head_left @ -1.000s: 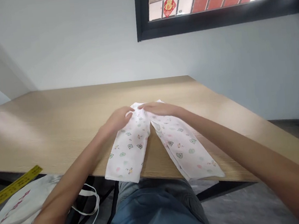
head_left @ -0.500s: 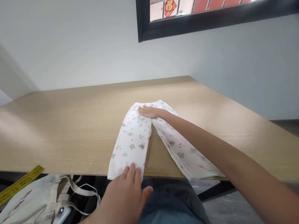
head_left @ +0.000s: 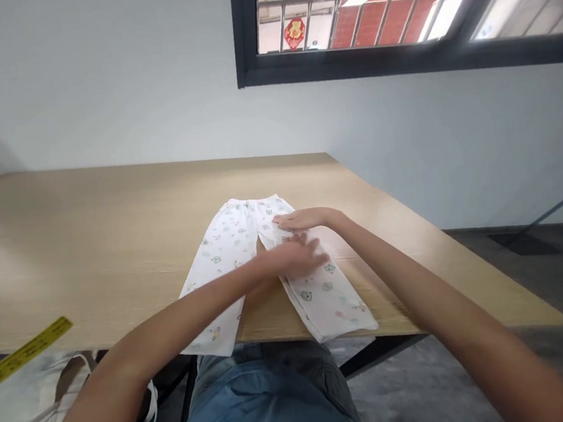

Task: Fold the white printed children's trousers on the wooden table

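Note:
A small pair of white printed trousers (head_left: 225,247) lies spread on the wooden table, waistband away from me and both legs toward me. The leg ends reach the table's front edge. My right hand (head_left: 305,219) rests flat on the upper part of the right trouser leg, fingers stretched out. Just nearer to me, my left hand (head_left: 299,256) is over the same leg, its fingers apart and blurred by motion. My left forearm crosses above the left leg and hides part of it. Neither hand grips the cloth.
The wooden table (head_left: 89,251) reaches back to a grey wall. A yellow strip with dark print (head_left: 29,353) juts over the front edge at left. Below it sits a cream cloth bag (head_left: 29,392) with white cords. A barred window (head_left: 366,14) is set in the wall.
My left hand has left the lower left trouser leg and swung right and forward over the right leg. My right hand has slid right from the crotch area. The view has turned right.

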The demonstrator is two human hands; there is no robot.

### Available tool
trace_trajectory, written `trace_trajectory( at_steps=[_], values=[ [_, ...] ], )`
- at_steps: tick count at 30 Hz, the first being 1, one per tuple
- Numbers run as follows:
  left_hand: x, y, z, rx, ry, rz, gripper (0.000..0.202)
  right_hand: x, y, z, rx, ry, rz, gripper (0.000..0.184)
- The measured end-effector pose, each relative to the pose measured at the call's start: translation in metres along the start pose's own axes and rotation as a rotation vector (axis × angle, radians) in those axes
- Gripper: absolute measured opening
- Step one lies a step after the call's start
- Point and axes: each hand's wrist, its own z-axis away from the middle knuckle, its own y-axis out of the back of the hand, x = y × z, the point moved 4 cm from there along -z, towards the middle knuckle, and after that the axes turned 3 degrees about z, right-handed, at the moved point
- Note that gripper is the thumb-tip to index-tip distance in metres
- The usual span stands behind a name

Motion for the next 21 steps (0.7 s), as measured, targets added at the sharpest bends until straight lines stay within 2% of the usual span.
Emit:
trace_trajectory(
  at_steps=[2, 4, 7, 9, 11, 13, 15, 17, 19, 21],
  values=[
    [0.027, -0.021, 0.024, -0.011, -0.077, -0.015, 0.064, 0.005, -0.013, -0.009, -0.023, 0.008, 0.006, 0.052],
    [0.053, -0.043, 0.053, 0.039, -0.181, -0.031, 0.068, 0.011, -0.019, -0.018, 0.112, -0.021, -0.011, 0.051],
    [0.077, -0.071, 0.081, 0.236, -0.208, -0.127, 0.071, 0.021, -0.024, -0.027, 0.326, -0.065, -0.089, 0.045],
    [0.083, -0.081, 0.082, 0.414, -0.159, -0.218, 0.064, 0.028, -0.026, -0.028, 0.410, -0.083, -0.163, 0.040],
    [0.088, -0.086, 0.072, 0.569, -0.103, -0.293, 0.052, 0.035, -0.025, -0.024, 0.507, -0.122, -0.235, 0.038],
    [0.093, -0.087, 0.059, 0.662, -0.061, -0.343, 0.037, 0.042, -0.022, -0.018, 0.598, -0.171, -0.290, 0.041],
    [0.098, -0.084, 0.051, 0.696, -0.040, -0.354, 0.023, 0.047, -0.020, -0.011, 0.660, -0.214, -0.400, 0.046],
    [0.100, -0.081, 0.048, 0.677, -0.035, -0.318, 0.013, 0.051, -0.018, -0.005, 0.664, -0.238, -0.601, 0.045],
    [0.097, -0.078, 0.048, 0.611, -0.048, -0.260, 0.006, 0.052, -0.018, -0.002, 0.596, -0.247, -0.804, 0.038],
    [0.092, -0.073, 0.050, 0.536, -0.080, -0.205, 0.004, 0.050, -0.015, -0.002, 0.498, -0.245, -0.889, 0.027]
  ],
)
